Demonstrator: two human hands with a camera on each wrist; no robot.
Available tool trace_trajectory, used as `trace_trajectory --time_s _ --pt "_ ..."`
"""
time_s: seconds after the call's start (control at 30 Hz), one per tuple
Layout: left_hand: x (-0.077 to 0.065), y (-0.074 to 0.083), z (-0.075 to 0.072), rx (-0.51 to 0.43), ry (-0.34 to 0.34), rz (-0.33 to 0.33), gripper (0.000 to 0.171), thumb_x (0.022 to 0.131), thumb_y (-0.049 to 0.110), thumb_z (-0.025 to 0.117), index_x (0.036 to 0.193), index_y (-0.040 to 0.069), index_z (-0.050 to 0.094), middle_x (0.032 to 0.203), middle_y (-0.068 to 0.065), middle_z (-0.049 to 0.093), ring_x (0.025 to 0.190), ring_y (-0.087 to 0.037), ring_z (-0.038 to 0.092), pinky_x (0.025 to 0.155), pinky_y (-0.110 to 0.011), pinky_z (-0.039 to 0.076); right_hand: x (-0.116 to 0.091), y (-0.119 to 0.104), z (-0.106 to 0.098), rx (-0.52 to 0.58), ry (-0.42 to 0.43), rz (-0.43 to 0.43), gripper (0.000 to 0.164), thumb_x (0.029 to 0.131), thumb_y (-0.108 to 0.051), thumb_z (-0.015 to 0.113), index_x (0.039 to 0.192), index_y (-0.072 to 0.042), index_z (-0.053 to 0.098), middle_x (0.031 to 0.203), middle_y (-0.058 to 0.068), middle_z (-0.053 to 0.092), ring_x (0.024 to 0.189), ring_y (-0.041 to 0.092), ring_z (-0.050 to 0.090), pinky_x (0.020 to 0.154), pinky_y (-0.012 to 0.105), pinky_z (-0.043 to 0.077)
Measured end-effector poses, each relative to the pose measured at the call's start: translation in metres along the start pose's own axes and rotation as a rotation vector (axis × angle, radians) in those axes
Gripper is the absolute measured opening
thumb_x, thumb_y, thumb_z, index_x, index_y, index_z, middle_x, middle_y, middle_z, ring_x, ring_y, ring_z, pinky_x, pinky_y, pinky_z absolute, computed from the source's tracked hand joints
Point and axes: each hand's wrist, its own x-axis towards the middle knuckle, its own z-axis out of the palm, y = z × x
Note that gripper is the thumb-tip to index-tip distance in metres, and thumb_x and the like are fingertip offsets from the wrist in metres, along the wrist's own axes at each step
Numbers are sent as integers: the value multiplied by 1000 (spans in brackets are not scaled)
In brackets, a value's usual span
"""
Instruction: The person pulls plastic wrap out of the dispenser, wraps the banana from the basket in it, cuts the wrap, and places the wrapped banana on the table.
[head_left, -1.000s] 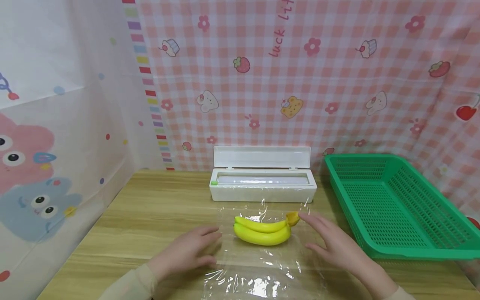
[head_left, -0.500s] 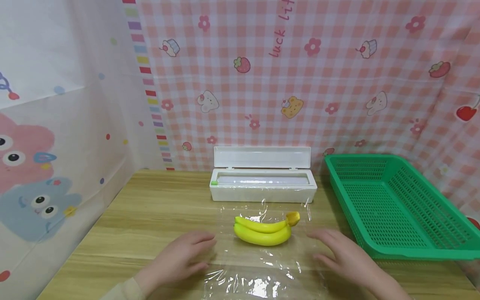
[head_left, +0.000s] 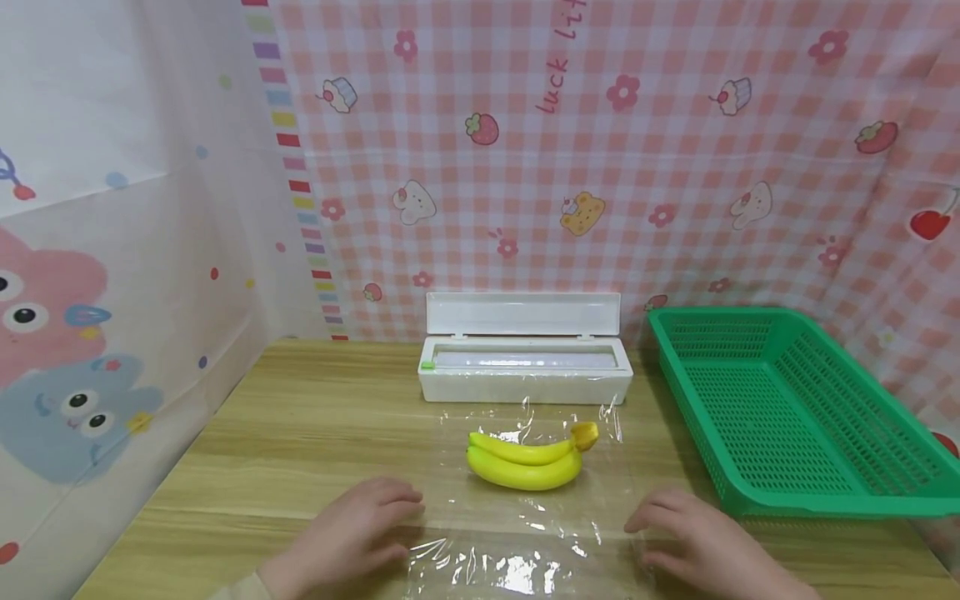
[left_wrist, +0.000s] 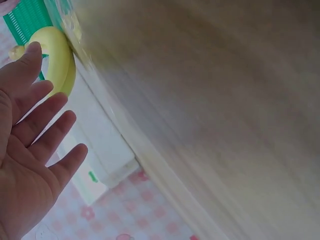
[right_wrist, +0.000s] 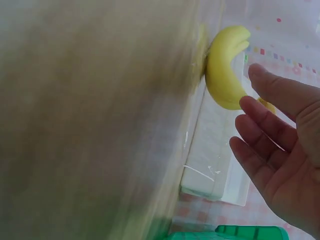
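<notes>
A small bunch of yellow bananas (head_left: 525, 467) lies on a sheet of clear plastic wrap (head_left: 517, 533) spread over the table. The wrap runs forward to a white dispenser box (head_left: 525, 387) whose lid stands raised. My left hand (head_left: 352, 533) is at the wrap's left edge, fingers apart and holding nothing; in its wrist view the left palm (left_wrist: 25, 185) shows bare. On the other side, my right hand (head_left: 697, 537) hovers by the wrap's right edge, fingers loosely bent. Neither hand touches the bananas. Whether the fingertips touch the wrap cannot be made out.
A green plastic basket (head_left: 780, 500) stands at the right of the wooden table (head_left: 300, 433). Behind the table hangs a pink checked cloth (head_left: 525, 167), and a white printed cloth (head_left: 150, 250) borders the left side.
Both hands have drawn back toward the near edge and apart, the right one leaving the banana stem. The bananas, wrap and box have stayed in place.
</notes>
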Motion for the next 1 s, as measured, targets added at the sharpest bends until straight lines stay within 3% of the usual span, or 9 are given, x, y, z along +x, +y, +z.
trace_trajectory --time_s 0.13,0.27,0.5,0.83,1.0 --pt "-2 2 2 -15 -2 28 46 76 30 83 115 8 69 118 -4 66 109 -24 61 95 -45 52 -4 0 1 56 -106 24 31 77 -22 83 101 -32 67 106 -20 58 94 3 54 77 25 54" --pt "-2 3 3 -28 -12 30 43 76 32 83 111 11 70 115 -1 67 108 -21 61 96 -43 52 -7 0 2 80 -168 -7 30 79 -24 82 101 -35 66 106 -20 58 95 4 53 76 26 54" --pt "-3 6 4 -109 -27 52 26 73 26 83 94 20 68 100 12 60 94 -6 56 87 -25 50 -8 -1 4 179 -283 50 30 81 -20 80 99 -39 65 102 -27 55 94 1 52 73 24 53" --pt "1 8 4 -143 -172 119 28 66 24 85 86 27 67 90 20 53 88 -1 50 81 -16 44 -9 -1 9 168 -280 -15 32 75 -13 81 91 -36 65 96 -28 54 90 1 51 68 22 50" --pt "4 8 7 -111 -178 169 28 62 22 86 81 27 66 84 22 52 86 -1 49 78 -12 40 -8 -1 11 184 -300 -7 31 75 -12 80 89 -35 66 95 -28 54 89 0 50 67 20 49"
